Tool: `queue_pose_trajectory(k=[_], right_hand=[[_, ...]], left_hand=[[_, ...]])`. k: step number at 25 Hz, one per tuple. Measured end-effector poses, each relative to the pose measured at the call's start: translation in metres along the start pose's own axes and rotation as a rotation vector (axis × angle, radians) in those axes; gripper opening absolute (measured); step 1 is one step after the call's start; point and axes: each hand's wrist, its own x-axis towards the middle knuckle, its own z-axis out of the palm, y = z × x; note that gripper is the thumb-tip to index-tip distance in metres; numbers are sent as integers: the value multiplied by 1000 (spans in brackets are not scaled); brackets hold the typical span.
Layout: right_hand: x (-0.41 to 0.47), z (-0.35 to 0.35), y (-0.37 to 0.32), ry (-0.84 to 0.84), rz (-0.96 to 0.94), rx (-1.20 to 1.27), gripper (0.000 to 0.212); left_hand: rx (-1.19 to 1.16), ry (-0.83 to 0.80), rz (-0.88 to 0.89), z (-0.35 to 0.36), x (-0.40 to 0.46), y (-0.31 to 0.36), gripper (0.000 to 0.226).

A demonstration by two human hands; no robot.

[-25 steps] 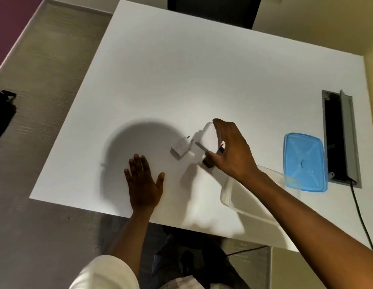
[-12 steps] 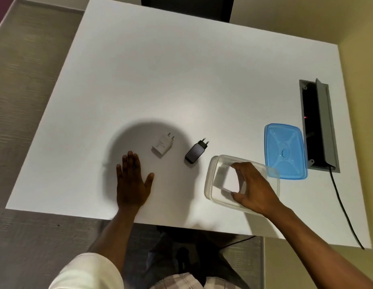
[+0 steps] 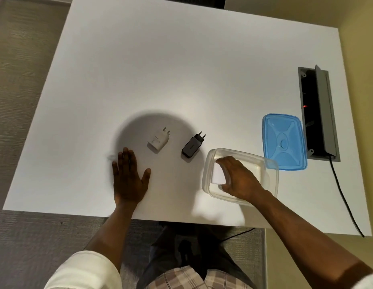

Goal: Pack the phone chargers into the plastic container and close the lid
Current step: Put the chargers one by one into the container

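Observation:
A clear plastic container stands open near the table's front edge. My right hand reaches into it, fingers closed around a white charger low inside the container. To the left, a second white charger and a black charger lie flat on the white table, prongs pointing away from me. My left hand rests palm down on the table in front of the white charger, fingers spread, holding nothing. The blue lid lies just behind and to the right of the container.
A grey recessed socket box with its flap up sits in the table right of the lid. A black cable runs from it over the front edge. My lap is below the table's front edge.
My right hand lifted a white charger from beside the other chargers and carried it right and down into the container. The left hand stayed flat. The camera view shifted.

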Motion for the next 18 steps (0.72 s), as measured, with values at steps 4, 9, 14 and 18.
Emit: queue_pose_trajectory(k=[4,9,14,18], right_hand=[[4,4,-2,12,8,-9,81],[1,-3,-6,-18,-11,-25,75],[-22,-30,-47,539,180,110,17],[0,-48,-107,655,95,294,12]], left_hand=[[2,0,-3,0,1,-1,84],[-11,0,-3,0,0,0,85],[-26,-1,2,-1,0,-1,85],[-30,-5,2,-2,0,-1,85]])
